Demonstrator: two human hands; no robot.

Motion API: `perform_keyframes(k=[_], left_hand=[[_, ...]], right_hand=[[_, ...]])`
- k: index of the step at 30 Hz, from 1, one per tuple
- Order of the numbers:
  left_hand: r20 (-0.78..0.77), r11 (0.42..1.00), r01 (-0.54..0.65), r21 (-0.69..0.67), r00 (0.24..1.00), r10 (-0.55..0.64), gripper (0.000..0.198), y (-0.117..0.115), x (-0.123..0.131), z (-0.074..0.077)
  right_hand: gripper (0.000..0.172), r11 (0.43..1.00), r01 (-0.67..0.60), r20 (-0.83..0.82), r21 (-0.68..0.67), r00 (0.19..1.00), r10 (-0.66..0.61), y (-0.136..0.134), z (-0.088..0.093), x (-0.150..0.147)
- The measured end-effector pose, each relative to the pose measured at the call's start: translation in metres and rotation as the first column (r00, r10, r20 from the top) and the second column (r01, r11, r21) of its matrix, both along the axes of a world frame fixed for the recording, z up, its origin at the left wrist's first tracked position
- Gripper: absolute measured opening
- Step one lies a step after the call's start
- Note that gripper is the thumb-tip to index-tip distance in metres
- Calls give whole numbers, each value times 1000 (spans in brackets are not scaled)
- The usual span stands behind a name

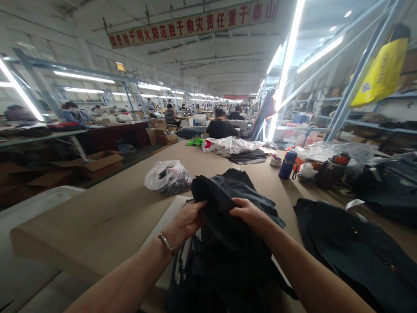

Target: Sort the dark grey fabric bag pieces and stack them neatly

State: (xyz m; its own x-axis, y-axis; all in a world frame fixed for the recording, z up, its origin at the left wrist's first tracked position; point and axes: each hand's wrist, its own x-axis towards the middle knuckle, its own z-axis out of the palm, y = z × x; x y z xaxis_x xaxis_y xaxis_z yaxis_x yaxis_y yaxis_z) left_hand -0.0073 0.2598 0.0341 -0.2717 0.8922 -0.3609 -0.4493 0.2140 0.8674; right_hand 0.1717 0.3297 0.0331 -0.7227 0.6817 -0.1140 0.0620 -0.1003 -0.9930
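A piece of black fabric [215, 198] is lifted and bent between my two hands in the middle of the view. My left hand [192, 217] grips its left edge, thumb on top and the other fingers partly hidden. On the right side, my right hand [244, 211] pinches the same piece. More black fabric [224, 261] lies piled underneath, close to me. Behind it, further dark pieces [257, 191] are spread on the table [107, 204]. A white board or sheet [166, 217] shows under the pile at the left.
A clear plastic bag [167, 176] of small dark items sits left of the fabric. To the right stand a blue bottle [288, 164], a small round container [275, 161] and a dark bottle [334, 169]. Dark garments [352, 243] lie at right. A person [221, 128] sits beyond the table.
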Motion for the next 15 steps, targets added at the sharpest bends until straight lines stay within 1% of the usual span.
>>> perform_keyframes(k=[1, 2, 3, 5, 6, 8, 9, 10, 11, 12, 14, 15], left_hand=[[16, 1000, 11, 0, 1000, -11, 19, 0, 8, 4], [27, 999, 31, 10, 999, -31, 21, 0, 16, 8], [33, 998, 55, 31, 998, -56, 23, -1, 25, 14], [42, 990, 99, 100, 994, -103, 25, -4, 40, 28], [47, 983, 115, 140, 991, -123, 27, -7, 46, 34], [62, 965, 144, 218, 985, -161, 28, -13, 54, 45], [71, 954, 165, 250, 980, -188, 27, -17, 57, 48], [80, 937, 210, 278, 967, -240, 26, -22, 59, 50], [83, 911, 289, 295, 942, -325, 26, -26, 62, 49], [78, 870, 391, 300, 899, -430, 24, -32, 65, 48], [58, 768, 578, 275, 788, -613, 21, -43, 72, 46], [51, 727, 636, 259, 742, -668, 21, -50, 76, 47]], right_hand=[[32, 999, -44, -21, -21, 999, 43, -5, 2, 3], [34, 998, -67, -17, -1, 998, 67, -10, 6, 4], [36, 997, -62, -3, 46, 998, 63, -13, 10, 6], [38, 980, -2, 26, 198, 1000, -3, -17, 23, 9], [36, 957, 29, 42, 288, 998, -43, -17, 31, 12], [28, 887, 49, 88, 459, 991, -100, -15, 45, 23], [25, 850, 48, 109, 525, 986, -123, -13, 51, 30], [23, 821, 53, 123, 568, 981, -149, -9, 55, 39], [19, 806, 74, 125, 588, 975, -181, -4, 57, 49], [15, 808, 121, 103, 577, 970, -219, 2, 58, 59], [14, 857, 239, 15, 456, 961, -276, 13, 56, 78], [20, 875, 273, -31, 400, 958, -285, 16, 53, 86]])
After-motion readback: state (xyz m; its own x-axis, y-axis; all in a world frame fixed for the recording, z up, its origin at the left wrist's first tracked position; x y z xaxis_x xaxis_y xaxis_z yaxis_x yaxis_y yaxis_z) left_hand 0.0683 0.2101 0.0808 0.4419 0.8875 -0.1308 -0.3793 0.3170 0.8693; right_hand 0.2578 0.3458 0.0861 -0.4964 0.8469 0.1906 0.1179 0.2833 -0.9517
